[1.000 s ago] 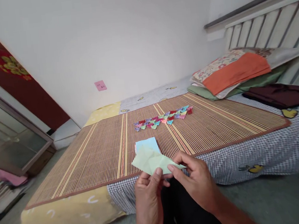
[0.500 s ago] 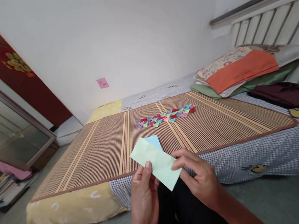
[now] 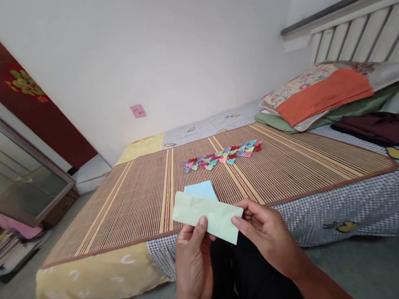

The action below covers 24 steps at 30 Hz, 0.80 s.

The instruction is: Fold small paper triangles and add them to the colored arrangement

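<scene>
A pale green rectangle of paper (image 3: pixel 206 215), lightly creased, is held up between both hands. My left hand (image 3: pixel 195 259) pinches its lower edge, thumb on the face toward me and fingers behind. At the right end, my right hand (image 3: pixel 269 237) grips the paper between thumb and fingers. Partly hidden behind it, a light blue sheet of paper (image 3: pixel 202 190) lies on the striped mat (image 3: pixel 127 209). Farther back on the mat, several small folded paper pieces (image 3: pixel 221 156) in many colours lie in overlapping rows.
Pillows (image 3: pixel 322 94) are stacked at the right, beside dark folded cloth (image 3: pixel 379 128). The mat covers a bed with a checked and yellow sheet (image 3: pixel 102 274). A pink note (image 3: pixel 138 110) is on the wall. Books (image 3: pixel 3 253) are piled at the far left.
The green paper has turned to lie more level, uncovering more of the blue sheet. My right thumb has moved onto the near face of its right end.
</scene>
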{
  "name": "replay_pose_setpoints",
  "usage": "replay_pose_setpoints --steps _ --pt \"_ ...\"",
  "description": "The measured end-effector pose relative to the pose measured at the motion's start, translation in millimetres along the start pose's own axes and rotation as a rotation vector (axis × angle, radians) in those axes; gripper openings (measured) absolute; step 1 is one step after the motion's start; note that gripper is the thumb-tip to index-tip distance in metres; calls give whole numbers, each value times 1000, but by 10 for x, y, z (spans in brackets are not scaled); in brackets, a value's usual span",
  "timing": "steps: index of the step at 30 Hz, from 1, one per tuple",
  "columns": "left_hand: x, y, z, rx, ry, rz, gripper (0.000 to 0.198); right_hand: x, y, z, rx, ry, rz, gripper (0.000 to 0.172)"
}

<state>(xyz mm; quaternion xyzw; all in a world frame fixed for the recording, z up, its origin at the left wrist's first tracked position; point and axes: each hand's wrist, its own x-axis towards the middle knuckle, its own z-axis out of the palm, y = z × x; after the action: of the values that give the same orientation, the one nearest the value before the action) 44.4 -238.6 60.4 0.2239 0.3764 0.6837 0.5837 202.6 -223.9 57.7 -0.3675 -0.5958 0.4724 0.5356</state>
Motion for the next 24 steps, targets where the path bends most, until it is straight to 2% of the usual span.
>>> replay_pose_setpoints --steps 4,6,9,11,14,20,24 --pt "-41 33 60 65 -90 -59 23 3 -6 -3 101 11 17 17" --pt "-62 35 97 163 -130 -43 23 12 -21 -5 117 -7 34 19" --pt "-77 20 126 312 -99 42 23 34 -51 -4 15 -7 36 19" --pt "-74 1 121 363 -64 80 24 43 -69 -2 -106 61 -4 17" --pt "-57 -30 93 361 -55 94 27 40 -71 -9 -194 127 -57 15" --pt "-51 -31 47 266 -79 72 31 31 7 -48 -22 112 43 16" --pt "-73 -16 46 230 -221 71 22 51 -6 -49 33 151 65 17"
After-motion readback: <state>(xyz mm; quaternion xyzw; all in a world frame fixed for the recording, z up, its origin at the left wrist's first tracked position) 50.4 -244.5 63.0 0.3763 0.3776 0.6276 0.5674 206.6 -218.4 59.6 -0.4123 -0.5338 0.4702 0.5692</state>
